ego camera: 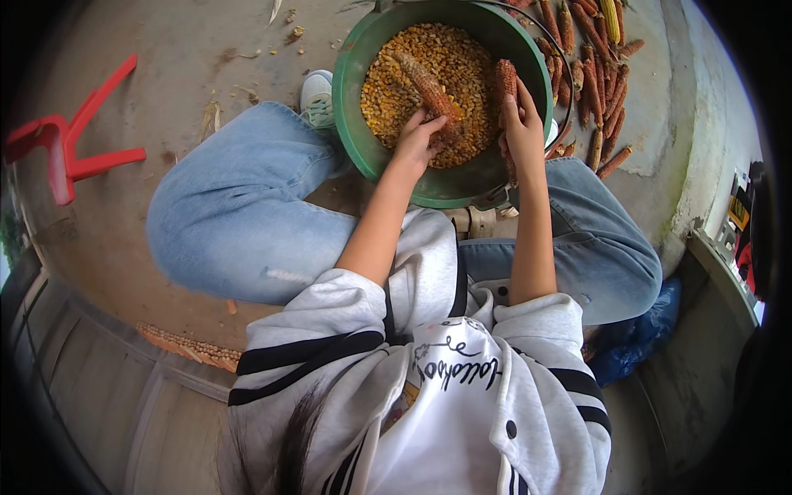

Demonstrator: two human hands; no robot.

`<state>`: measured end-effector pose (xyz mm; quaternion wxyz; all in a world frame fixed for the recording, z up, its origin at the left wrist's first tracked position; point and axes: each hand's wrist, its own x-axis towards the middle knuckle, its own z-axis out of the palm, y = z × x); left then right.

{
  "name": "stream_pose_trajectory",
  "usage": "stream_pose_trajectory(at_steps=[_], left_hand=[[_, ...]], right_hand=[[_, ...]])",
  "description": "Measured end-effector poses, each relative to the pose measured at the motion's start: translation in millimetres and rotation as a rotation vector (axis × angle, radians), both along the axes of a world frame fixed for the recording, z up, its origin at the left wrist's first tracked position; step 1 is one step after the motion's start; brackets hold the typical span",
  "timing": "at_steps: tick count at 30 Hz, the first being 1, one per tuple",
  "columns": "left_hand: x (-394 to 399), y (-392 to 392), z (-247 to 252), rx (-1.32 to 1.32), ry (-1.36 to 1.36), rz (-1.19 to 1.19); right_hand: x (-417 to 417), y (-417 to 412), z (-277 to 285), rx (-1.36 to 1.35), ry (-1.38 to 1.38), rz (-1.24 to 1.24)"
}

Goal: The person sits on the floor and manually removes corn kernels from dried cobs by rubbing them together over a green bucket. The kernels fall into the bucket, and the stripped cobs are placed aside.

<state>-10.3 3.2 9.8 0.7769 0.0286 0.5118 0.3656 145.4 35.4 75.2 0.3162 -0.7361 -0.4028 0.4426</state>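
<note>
A green plastic bucket (351, 133) stands between my legs, with loose yellow and orange corn kernels (458, 59) inside. Over the kernels, my left hand (422, 137) holds a reddish corn cob (427, 86) by its lower end; its upper end looks paler. Beside it, at the bucket's right side, my right hand (523, 127) grips another reddish cob (506, 77), held upright in the view with the thumb on it. A reddish cob end also shows below the right hand (512, 170); whether it is the same cob, I cannot tell. The two hands are apart.
Many bare reddish cobs (597, 93) lie piled on the concrete floor right of the bucket, with one yellow ear (610, 21) among them. A red plastic stool (65, 145) is at the left. Husk scraps are scattered left of the bucket. A blue plastic bag (643, 343) lies behind my right knee.
</note>
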Motion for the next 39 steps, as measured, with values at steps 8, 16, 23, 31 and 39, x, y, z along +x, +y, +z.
stream_pose_trajectory(at_steps=[8, 16, 23, 31, 39], left_hand=[[0.1, 16.2, 26.7, 0.596, 0.363, 0.133], [-15.3, 25.3, 51.8, 1.153, 1.150, 0.114], [-17.9, 19.1, 63.7, 1.372, 1.190, -0.085], [-16.8, 20.0, 66.8, 1.386, 1.240, -0.136], [-22.5, 18.3, 77.5, 0.796, 0.713, -0.148]], right_hand=[[-3.3, 5.5, 23.5, -0.057, 0.245, 0.013], [-20.9, -0.9, 66.5, -0.413, 0.714, 0.008], [-24.6, -5.2, 68.1, -0.470, 0.865, 0.002], [-12.5, -4.9, 54.2, -0.478, 0.898, 0.031], [-8.5, -7.4, 37.7, -0.418, 0.764, 0.022]])
